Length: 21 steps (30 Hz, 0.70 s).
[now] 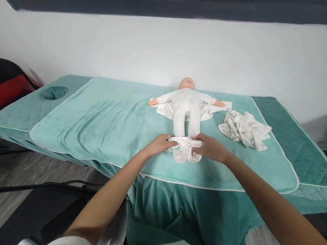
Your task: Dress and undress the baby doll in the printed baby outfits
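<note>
A baby doll (187, 103) in a white body lies on its back, arms spread and head toward the wall. Under its back and arms a white patterned baby top (165, 110) is spread out. White baby pants (185, 142) are bunched around the doll's ankles, and two rounded white feet stick out toward me. My left hand (161, 144) pinches the left edge of the pants' bunched cloth. On the other side, my right hand (209, 147) grips the right edge, thumb and fingers closed on it. The fingertips are partly hidden in the folds.
A crumpled white patterned cloth (244, 129) lies right of the doll. Everything rests on a padded bed with a green cover (101, 119), which has a face hole (54, 92) at its left end. A black and red chair (3, 87) stands at left; a white wall (116, 45) runs behind.
</note>
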Available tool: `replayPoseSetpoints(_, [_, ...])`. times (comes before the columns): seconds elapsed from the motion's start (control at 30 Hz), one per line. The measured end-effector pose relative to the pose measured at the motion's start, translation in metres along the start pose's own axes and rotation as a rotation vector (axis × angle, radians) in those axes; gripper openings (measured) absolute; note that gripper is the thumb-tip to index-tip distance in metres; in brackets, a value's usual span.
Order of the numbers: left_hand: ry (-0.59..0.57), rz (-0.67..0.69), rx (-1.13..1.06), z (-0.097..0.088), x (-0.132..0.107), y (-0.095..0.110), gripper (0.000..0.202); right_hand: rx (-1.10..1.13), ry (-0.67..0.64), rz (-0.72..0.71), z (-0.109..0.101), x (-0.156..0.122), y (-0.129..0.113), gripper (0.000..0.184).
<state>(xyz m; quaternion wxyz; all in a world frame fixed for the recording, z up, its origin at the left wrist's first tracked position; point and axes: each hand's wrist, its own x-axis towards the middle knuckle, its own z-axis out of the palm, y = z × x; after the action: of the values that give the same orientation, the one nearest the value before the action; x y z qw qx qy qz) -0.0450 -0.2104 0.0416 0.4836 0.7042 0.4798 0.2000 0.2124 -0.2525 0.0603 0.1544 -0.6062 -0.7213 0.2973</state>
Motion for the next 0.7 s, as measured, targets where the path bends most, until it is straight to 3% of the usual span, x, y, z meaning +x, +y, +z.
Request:
replayPoseSetpoints(0.07, [-0.118, -0.044, -0.069, -0.008, -0.009, 0.010, 0.037, 0.131, -0.099, 0.004, -0.014, -0.007, -0.008, 0.050])
replayPoseSetpoints(0.13, [-0.219, -0.082, -0.122, -0.017, -0.019, 0.021, 0.036, 0.329, -0.290, 0.002, -0.030, -0.014, -0.014, 0.053])
replayPoseSetpoints(0.2, [-0.274, -0.105, -0.133, -0.028, -0.026, 0.034, 0.033, 0.468, -0.430, -0.009, -0.048, -0.021, -0.021, 0.051])
replayPoseSetpoints(0.23, [-0.275, -0.100, -0.128, -0.035, -0.028, 0.041, 0.031, 0.492, -0.441, -0.019, -0.057, -0.023, -0.025, 0.051])
replayPoseSetpoints(0.33, [-0.208, 0.029, -0.188, -0.056, -0.029, 0.068, 0.029, 0.407, -0.349, -0.041, -0.084, -0.022, -0.044, 0.056])
replayPoseSetpoints(0.43, [-0.070, 0.217, -0.193, -0.076, -0.023, 0.100, 0.027, 0.308, -0.245, -0.060, -0.112, -0.014, -0.072, 0.048])
replayPoseSetpoints(0.57, [0.115, 0.378, -0.037, -0.102, -0.023, 0.146, 0.025, 0.344, -0.258, -0.167, -0.149, -0.003, -0.116, 0.034])
replayPoseSetpoints(0.63, [0.087, 0.438, 0.075, -0.115, -0.029, 0.168, 0.030, 0.360, -0.215, -0.234, -0.166, 0.001, -0.136, 0.020])
replayPoseSetpoints(0.7, [-0.035, 0.423, 0.178, -0.126, -0.037, 0.186, 0.038, 0.354, -0.115, -0.331, -0.179, 0.003, -0.153, 0.015])
